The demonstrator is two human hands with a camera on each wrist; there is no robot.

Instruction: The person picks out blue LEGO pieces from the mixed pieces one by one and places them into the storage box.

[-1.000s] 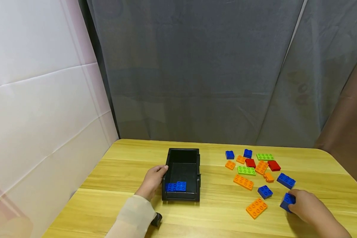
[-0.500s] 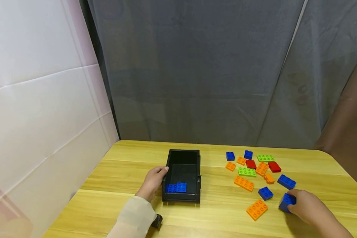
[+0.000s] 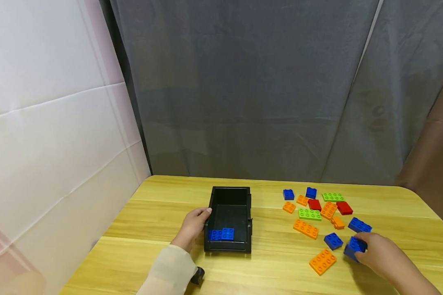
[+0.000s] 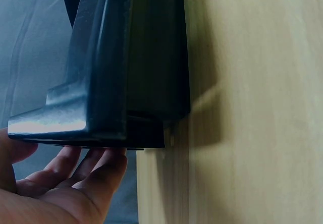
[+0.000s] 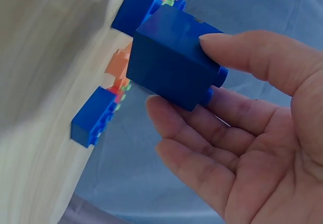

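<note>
A black plastic bin [image 3: 229, 246] stands on the table, with two blue toy bricks [image 3: 222, 234] lying at its near end. My left hand [image 3: 192, 224] holds the bin's left rim; the left wrist view shows the thumb over the lip [image 4: 55, 123] and the fingers under it. Over on the right, my right hand [image 3: 378, 250] pinches a thick blue brick [image 5: 174, 55] between thumb and fingers. In the right wrist view that brick is off the wooden surface, studs toward the palm. Another blue brick [image 3: 333, 241] lies just left of it.
Several loose bricks spread across the table's right half, among them an orange brick [image 3: 323, 262], a green brick [image 3: 309, 214], a red brick [image 3: 344, 208] and a long blue brick [image 3: 359, 225]. A grey curtain [image 3: 243, 102] hangs behind the table; white cloth [image 3: 59, 123] hangs at left.
Relative to the bricks on the table, my right hand has shifted slightly left and away with the blue brick. The left hand stays on the bin. The head view has tilted slightly.
</note>
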